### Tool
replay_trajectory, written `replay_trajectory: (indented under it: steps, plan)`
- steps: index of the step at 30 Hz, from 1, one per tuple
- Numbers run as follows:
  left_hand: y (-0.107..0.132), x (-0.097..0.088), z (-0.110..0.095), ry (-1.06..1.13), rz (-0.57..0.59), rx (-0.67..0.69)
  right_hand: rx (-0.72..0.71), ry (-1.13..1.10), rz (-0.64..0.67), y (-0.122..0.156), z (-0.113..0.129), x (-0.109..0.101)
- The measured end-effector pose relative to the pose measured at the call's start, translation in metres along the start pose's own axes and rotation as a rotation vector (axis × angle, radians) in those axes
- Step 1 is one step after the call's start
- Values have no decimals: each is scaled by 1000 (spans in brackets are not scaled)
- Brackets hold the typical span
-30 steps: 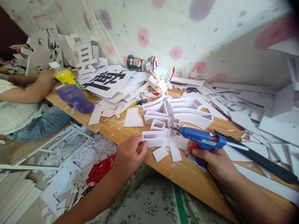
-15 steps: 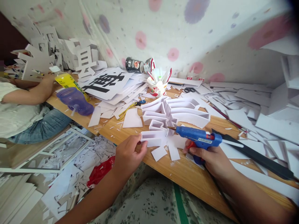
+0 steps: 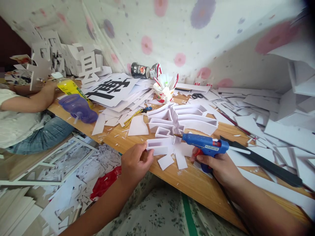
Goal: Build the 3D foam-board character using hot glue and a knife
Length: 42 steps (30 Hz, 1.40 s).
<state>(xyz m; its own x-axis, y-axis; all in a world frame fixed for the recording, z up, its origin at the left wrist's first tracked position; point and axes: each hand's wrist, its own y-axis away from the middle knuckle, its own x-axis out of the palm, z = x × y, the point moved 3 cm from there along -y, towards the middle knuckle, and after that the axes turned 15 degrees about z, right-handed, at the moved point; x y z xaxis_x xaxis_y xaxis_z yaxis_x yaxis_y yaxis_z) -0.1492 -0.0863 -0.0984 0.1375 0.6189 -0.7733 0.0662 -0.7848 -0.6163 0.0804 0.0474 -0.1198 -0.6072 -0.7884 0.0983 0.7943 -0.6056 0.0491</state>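
A white foam-board letter shape [image 3: 180, 120] made of glued upright strips lies on the wooden table [image 3: 197, 183] near its front edge. My left hand [image 3: 135, 162] pinches the near-left end of this shape. My right hand [image 3: 218, 165] is closed round the handle of a blue hot glue gun [image 3: 205, 146]. The gun's nozzle points left and touches the shape near its middle. A white glue stick pokes out of the gun's back end. Small cut white pieces [image 3: 172, 160] lie between my hands.
A black ruler [image 3: 265, 164] lies behind the gun. White offcuts cover the right side. A paper cup [image 3: 164, 91] with sticks, scissors [image 3: 197, 95], a printed black character sheet [image 3: 110, 89], a purple bottle [image 3: 77, 107] and a yellow bottle [image 3: 70, 87] stand further back. Another person [image 3: 22, 111] sits left.
The glue gun and my right hand have slid slightly left along the shape. My left hand keeps its hold. The view has shifted a little.
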Motion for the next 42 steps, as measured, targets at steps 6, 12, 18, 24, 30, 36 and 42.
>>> replay_trajectory:
  steps: [6,12,18,24,30,36,42]
  plan:
    - [4,7,4,17,-41,0,3,-6,18,-1,2,3]
    - [6,8,5,16,-65,7,-1,17,9,-2,2,2]
    - [7,14,5,0,-70,18,-16,118,-128,4,3,3]
    - [10,20,9,21,-58,-3,48,230,-122,5,15,5]
    - [10,20,11,13,-57,-6,7,473,-109,6,23,6]
    - [11,21,13,8,-57,-9,-28,464,-136,7,19,3]
    - [8,19,10,-2,-64,-8,-35,508,-131,7,20,5]
